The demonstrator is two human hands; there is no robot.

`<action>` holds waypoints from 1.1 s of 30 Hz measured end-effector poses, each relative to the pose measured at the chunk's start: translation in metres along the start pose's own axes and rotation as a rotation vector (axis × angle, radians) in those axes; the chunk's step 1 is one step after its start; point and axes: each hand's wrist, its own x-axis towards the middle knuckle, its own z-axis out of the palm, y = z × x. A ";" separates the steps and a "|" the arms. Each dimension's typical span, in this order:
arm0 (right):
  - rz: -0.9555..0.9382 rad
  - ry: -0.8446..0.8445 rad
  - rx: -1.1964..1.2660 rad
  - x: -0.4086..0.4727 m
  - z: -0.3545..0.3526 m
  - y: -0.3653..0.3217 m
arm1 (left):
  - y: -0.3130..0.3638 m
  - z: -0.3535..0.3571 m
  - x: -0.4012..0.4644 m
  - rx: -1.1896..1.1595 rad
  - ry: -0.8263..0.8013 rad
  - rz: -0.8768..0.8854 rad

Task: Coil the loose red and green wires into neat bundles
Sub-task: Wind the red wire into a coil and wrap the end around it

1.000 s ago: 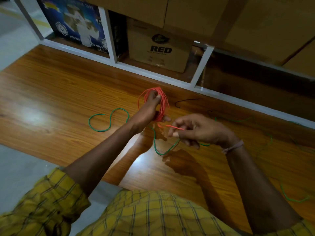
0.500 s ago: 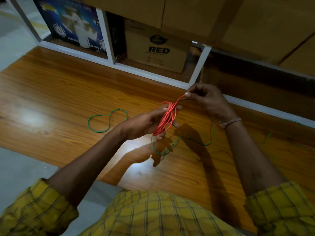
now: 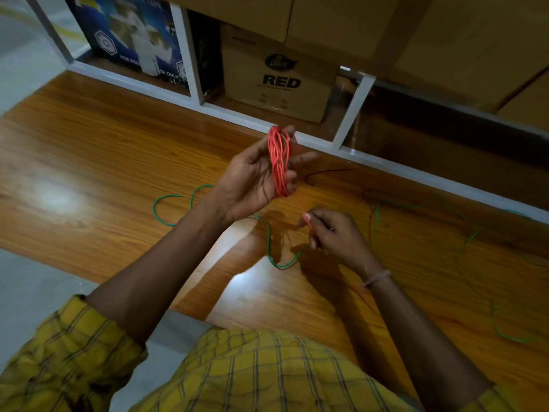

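My left hand (image 3: pixel 252 176) is raised above the wooden table, fingers wrapped around a coil of red wire (image 3: pixel 278 162) that stands upright across the palm. Below and to the right, my right hand (image 3: pixel 332 233) pinches the loose end of the same red wire (image 3: pixel 309 223) between thumb and fingers, close to the table. A long green wire (image 3: pixel 166 209) lies loose on the table, snaking from the left under both hands and on to the right side (image 3: pixel 463 239).
The wooden table (image 3: pixel 104 150) has a white metal rail (image 3: pixel 326 144) along its far edge. Behind the rail stand cardboard boxes, one marked RED (image 3: pixel 279 81), and a blue printed box (image 3: pixel 133 34). A thin dark wire (image 3: pixel 323 172) lies near the rail.
My left hand has lifted and turned the red coil upright. My right hand came down from the far rail to near the table, bringing the red wire's end with it.
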 end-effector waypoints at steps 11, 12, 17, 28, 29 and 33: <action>-0.010 -0.147 -0.044 -0.021 -0.014 -0.056 | -0.023 -0.018 0.014 0.651 0.442 0.128; -0.005 -0.173 -0.032 -0.020 -0.020 -0.059 | -0.024 -0.018 0.012 0.728 0.439 0.113; -0.031 -0.271 0.067 -0.013 -0.056 -0.073 | -0.025 -0.022 0.001 1.044 0.392 0.036; -0.123 0.127 0.139 0.038 -0.101 -0.072 | -0.030 -0.027 -0.027 0.667 -0.046 -0.289; -0.129 0.154 0.109 0.045 -0.097 -0.066 | -0.030 -0.025 -0.028 0.634 -0.081 -0.287; -0.078 0.188 0.049 0.061 -0.078 -0.039 | -0.024 -0.017 -0.031 0.521 -0.140 -0.247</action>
